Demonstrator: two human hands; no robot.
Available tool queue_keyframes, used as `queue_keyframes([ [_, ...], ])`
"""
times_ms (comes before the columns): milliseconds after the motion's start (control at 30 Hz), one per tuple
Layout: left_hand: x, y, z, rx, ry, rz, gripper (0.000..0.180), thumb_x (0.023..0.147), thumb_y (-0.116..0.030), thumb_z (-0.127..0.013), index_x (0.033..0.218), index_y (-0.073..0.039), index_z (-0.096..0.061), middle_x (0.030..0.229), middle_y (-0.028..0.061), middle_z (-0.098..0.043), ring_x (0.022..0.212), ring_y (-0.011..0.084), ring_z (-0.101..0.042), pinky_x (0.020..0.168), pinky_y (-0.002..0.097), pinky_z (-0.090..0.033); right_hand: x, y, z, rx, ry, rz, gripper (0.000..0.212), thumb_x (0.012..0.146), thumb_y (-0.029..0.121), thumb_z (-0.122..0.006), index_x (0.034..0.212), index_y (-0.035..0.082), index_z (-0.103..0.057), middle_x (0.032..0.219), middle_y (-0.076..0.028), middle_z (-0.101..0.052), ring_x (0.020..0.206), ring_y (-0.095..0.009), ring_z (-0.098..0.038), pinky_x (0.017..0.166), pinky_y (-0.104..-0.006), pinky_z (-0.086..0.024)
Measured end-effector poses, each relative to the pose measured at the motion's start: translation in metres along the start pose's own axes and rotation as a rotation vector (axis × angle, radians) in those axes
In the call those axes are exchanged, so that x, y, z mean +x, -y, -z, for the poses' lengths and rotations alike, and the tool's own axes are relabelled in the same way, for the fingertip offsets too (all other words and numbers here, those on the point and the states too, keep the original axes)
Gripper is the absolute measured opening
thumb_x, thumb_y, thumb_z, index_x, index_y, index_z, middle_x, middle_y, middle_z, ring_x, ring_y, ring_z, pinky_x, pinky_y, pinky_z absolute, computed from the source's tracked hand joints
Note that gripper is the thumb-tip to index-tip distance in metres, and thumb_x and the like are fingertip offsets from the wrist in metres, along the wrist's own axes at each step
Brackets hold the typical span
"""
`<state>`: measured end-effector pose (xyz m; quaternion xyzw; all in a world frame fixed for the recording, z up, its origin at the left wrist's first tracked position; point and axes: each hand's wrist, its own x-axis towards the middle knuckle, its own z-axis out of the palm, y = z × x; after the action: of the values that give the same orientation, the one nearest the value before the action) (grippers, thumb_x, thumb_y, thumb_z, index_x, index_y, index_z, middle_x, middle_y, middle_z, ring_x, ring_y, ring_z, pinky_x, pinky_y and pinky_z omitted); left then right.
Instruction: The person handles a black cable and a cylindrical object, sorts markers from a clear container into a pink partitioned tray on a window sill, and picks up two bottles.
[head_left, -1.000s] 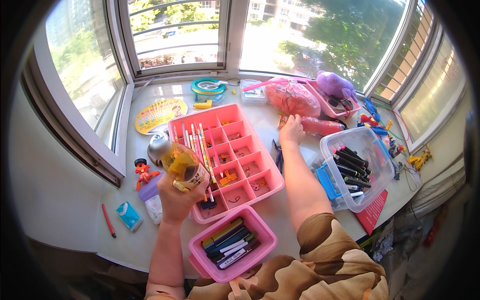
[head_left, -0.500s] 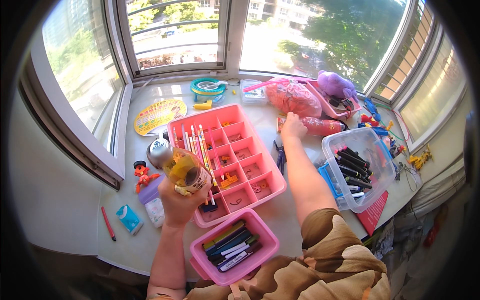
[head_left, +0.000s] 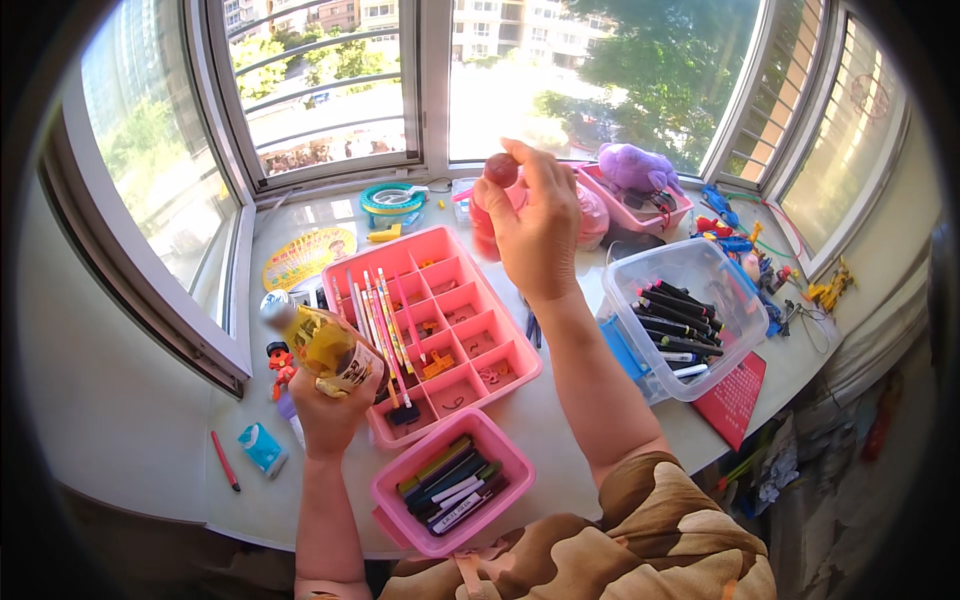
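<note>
In my left hand [head_left: 325, 415] is a clear bottle [head_left: 322, 345] with yellow contents, a pale cap and a label. It tilts over the left side of a pink divided tray [head_left: 520, 385]. My right hand [head_left: 540, 225] is raised beyond the tray, its fingers round a red cylindrical canister [head_left: 485, 232] with a darker round end. Part of the canister is behind the hand. Several pencils [head_left: 385, 325] lie across the tray's left compartments, and small orange pieces [head_left: 437, 364] sit in others. A pink bin [head_left: 520, 488] of markers [head_left: 455, 487] stands in front of the tray.
A clear box [head_left: 735, 330] of black markers stands right, beside a red triangular card [head_left: 730, 400]. Behind are a purple plush toy [head_left: 637, 168] in a pink basket and tape rolls [head_left: 392, 198]. A red pen [head_left: 225, 461] and blue packet [head_left: 262, 449] lie left. Windows enclose the desk.
My right hand has lifted the red canister off the desk, up and to the left. My left hand still holds the bottle, a little lower and further left in view.
</note>
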<state>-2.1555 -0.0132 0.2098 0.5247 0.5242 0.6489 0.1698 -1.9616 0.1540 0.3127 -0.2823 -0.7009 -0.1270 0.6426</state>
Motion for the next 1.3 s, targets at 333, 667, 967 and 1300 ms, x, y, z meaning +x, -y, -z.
queue_keyframes([
  [333, -0.004, -0.057, 0.011, 0.035, 0.132, -0.013, 0.033, 0.066, -0.007, -0.077, 0.095, -0.001, -0.063, 0.085, 0.0041, -0.067, 0.076, 0.0114, -0.065, 0.069, 0.0261, -0.053, 0.032, 0.031, 0.055, 0.482, 0.091, -0.233, 0.021, 0.089, 0.001, -0.048, 0.107, 0.001, -0.057, 0.082, -0.003, -0.054, 0.075, -0.009, -0.053, 0.07, -0.023, -0.045],
  [667, -0.033, -0.101, 0.008, 0.09, 0.191, -0.04, 0.035, 0.065, -0.011, -0.079, 0.095, -0.001, -0.063, 0.086, 0.0065, -0.068, 0.078, 0.0133, -0.066, 0.071, 0.0268, -0.053, 0.037, 0.097, 0.067, 0.935, 0.759, -0.402, 0.035, 0.081, 0.028, -0.073, 0.096, -0.002, -0.064, 0.063, 0.002, -0.049, 0.057, -0.006, -0.043, 0.05, -0.0219, -0.037],
  [967, -0.088, -0.143, -0.009, 0.293, 0.087, -0.034, 0.04, 0.062, -0.016, -0.081, 0.095, 0.0, -0.063, 0.086, 0.0089, -0.068, 0.079, 0.0182, -0.068, 0.073, 0.0284, -0.052, 0.042, 0.132, 0.123, 0.861, 0.807, 0.049, 0.036, 0.067, 0.023, -0.081, 0.085, -0.004, -0.064, 0.068, -0.007, -0.054, 0.058, -0.014, -0.051, 0.055, -0.0272, -0.043],
  [1300, -0.142, -0.156, -0.054, -0.31, 0.443, 0.254, 0.059, 0.057, -0.016, -0.08, 0.109, 0.002, -0.058, 0.098, 0.0098, -0.065, 0.088, 0.0158, -0.064, 0.079, 0.0296, -0.052, 0.038, 0.09, 0.177, 0.946, 1.155, -0.205, 0.044, 0.071, 0.028, -0.082, 0.093, -0.007, -0.066, 0.078, -0.005, -0.064, 0.07, -0.008, -0.058, 0.062, -0.0213, -0.046],
])
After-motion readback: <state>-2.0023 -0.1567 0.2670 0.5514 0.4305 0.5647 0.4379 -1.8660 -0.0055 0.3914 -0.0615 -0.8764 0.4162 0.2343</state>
